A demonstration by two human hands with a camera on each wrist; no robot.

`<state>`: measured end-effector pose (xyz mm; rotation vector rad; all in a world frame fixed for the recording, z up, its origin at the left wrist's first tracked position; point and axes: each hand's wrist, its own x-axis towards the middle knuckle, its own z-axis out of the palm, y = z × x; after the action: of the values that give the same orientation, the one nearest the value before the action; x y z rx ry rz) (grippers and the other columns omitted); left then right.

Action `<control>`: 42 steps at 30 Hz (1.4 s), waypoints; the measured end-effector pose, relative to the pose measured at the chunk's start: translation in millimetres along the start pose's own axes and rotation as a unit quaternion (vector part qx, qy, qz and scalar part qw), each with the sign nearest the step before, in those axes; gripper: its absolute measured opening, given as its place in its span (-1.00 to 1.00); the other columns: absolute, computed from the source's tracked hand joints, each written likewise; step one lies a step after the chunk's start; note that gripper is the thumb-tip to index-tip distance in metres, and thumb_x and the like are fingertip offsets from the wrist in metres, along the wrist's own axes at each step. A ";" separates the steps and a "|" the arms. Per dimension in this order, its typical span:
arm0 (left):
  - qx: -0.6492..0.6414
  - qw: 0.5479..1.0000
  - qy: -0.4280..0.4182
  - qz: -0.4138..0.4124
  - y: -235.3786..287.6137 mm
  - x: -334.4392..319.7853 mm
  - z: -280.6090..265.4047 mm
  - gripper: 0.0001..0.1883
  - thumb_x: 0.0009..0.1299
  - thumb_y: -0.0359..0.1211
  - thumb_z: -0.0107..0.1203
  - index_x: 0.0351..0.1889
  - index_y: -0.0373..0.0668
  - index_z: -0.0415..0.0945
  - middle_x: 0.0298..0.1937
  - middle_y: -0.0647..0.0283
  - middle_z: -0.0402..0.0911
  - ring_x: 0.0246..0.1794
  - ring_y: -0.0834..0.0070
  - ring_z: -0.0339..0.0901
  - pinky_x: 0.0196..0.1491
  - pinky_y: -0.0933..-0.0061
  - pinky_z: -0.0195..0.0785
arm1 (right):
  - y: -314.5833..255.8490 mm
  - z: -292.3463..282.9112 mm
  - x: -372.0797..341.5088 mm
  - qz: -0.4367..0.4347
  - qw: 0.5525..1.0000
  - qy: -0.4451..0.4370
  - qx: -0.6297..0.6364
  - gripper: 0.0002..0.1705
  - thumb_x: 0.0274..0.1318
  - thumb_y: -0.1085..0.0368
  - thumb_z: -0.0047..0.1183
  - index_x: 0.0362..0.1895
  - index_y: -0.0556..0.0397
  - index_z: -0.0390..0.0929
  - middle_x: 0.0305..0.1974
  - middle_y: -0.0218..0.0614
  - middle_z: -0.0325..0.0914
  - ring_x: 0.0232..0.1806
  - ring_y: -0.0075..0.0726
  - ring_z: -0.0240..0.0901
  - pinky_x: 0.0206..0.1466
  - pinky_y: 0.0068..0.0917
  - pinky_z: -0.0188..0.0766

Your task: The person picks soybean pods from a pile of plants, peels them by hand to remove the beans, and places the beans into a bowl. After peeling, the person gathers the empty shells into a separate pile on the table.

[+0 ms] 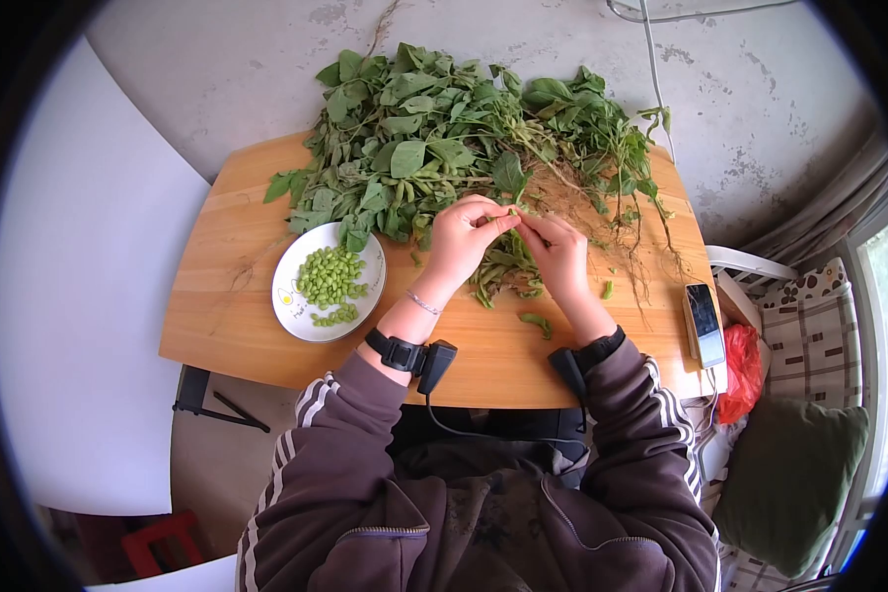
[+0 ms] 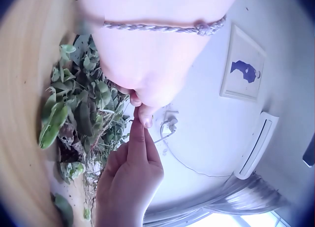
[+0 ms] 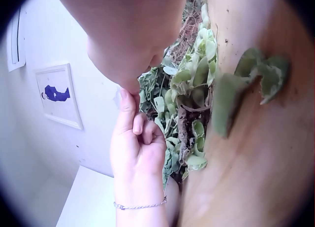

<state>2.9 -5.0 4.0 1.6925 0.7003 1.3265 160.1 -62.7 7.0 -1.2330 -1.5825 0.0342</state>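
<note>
Pod [image 1: 513, 212], a small green tip mostly hidden by fingers, sits where the left hand [image 1: 461, 237] and right hand [image 1: 562, 259] meet, pinched by the thumb and fingers of each above the table [image 1: 227, 326]. Opened green pods [image 1: 505, 262] lie heaped beneath the hands, and a white plate [image 1: 308, 245] of bright green, plump beans [image 1: 331, 276] stands to their left.

Place: a home, though which room cannot be told
Seat [image 1: 814, 340]: upholstered in a check, topped by a green cushion [image 1: 794, 483]
Walls [image 2: 206, 108]: hung with a framed picture [image 2: 243, 62] and an air conditioner [image 2: 257, 145]
Window [image 1: 880, 281]: flanked by a grey curtain [image 1: 829, 212]
</note>
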 end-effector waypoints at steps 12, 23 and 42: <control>0.190 0.972 -0.030 0.136 1.6 0.3 -4.1 -0.87 0.22 -0.42 0.38 -0.35 -0.25 0.66 -0.31 0.29 0.66 -0.53 0.46 0.53 -0.46 0.47 0.37 | 8.9 -12.6 5.9 0.300 0.911 -0.164 0.231 -0.65 0.35 0.08 0.16 -0.09 0.12 0.74 -0.68 -0.61 0.27 -0.66 -0.73 0.07 -0.59 -0.61 -0.01; 0.191 0.970 -0.008 0.152 3.2 -1.2 1.2 -0.85 0.26 -0.42 0.34 -0.21 -0.18 0.72 -0.24 0.30 0.66 -0.43 0.41 0.59 -0.36 0.44 0.45 | 3.3 -5.2 0.4 0.227 0.960 -0.096 0.134 -0.70 0.33 0.22 0.14 -0.07 0.21 0.69 -0.41 -0.28 0.68 -0.39 -0.59 0.46 -0.29 -0.51 0.43; 0.273 0.942 0.040 0.191 7.8 -6.4 4.0 -0.87 0.22 -0.43 0.30 -0.27 -0.17 0.72 -0.26 0.30 0.70 -0.46 0.35 0.64 -0.39 0.42 0.53 | 11.7 4.7 -4.3 0.279 0.937 -0.072 0.199 -0.69 0.29 0.21 0.20 -0.08 0.22 0.71 -0.51 -0.48 0.59 -0.48 -0.70 0.32 -0.40 -0.60 0.33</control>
<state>4.4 -15.2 7.5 2.3202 0.8738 1.5692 164.0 -57.8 -4.8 -1.3301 -1.2136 0.7870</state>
